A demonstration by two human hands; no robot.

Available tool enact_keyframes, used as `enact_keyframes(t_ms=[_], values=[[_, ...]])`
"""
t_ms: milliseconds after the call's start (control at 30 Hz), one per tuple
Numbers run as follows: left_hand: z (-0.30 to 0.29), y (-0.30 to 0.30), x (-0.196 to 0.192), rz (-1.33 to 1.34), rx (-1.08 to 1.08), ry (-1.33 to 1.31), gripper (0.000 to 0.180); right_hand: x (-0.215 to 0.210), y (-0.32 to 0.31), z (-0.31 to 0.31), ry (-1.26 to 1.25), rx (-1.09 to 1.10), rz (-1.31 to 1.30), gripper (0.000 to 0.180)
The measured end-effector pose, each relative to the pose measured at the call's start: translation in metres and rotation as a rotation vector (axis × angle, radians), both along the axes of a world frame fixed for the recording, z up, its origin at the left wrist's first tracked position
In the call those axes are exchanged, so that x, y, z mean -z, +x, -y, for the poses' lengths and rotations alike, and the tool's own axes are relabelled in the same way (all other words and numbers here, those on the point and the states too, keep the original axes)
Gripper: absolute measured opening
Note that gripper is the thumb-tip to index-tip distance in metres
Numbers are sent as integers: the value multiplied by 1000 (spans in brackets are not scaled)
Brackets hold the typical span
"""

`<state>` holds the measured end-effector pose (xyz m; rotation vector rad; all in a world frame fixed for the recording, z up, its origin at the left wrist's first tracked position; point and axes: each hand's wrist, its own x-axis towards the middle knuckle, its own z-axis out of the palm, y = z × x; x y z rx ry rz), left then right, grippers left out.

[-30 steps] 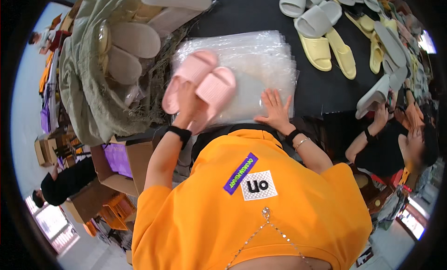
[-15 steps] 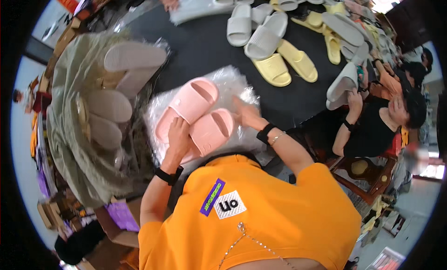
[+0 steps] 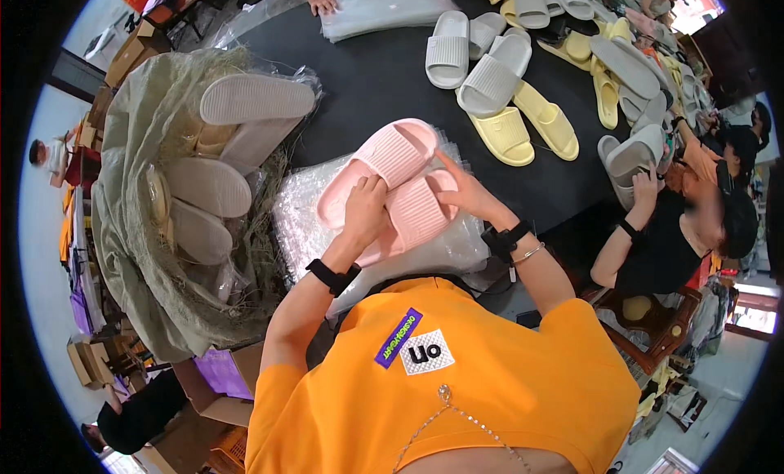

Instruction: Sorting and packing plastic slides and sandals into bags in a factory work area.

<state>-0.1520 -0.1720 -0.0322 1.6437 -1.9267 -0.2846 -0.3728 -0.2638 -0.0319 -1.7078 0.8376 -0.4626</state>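
We note pink slippers [image 3: 415,211] over clear bags [image 3: 304,204], near side of table [image 3: 359,74]. Left hand [image 3: 365,209] grasps both where they meet, likely keeping them paired; right hand [image 3: 474,195] touches their right ends, grip unclear to us. Lettering on shirt patch [image 3: 426,351]; none legible on slippers.

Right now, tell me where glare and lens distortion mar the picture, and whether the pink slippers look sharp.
Head view: white glints streak the clear plastic bags; a patch at the upper right rim is washed out; fisheye bending grows toward the black corners; the pink slippers' ribs read clearly.
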Motion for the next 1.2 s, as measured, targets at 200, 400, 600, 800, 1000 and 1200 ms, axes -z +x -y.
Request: enact_keyframes(t_ms=[200,400,600,800,1000,1200], values=[[-10,-2,-12,-63,61,-6,19,-37,12,6,-118,-151,-23,56],[-5,-7,-32,-110,137,-83,34,-36,-12,28,-77,-62,-51,36],[-29,10,-25,-357,-180,-143,44,-33,-113,95,39,467,219,32],[-58,11,16,-374,-104,268,27,-52,-152,168,-114,942,63,56],[-83,19,54,-64,36,261,29,-16,-53,96,-695,448,-282,33],[-88,24,47,-114,-139,335,58,-40,43,-81,-1033,-66,137,19]])
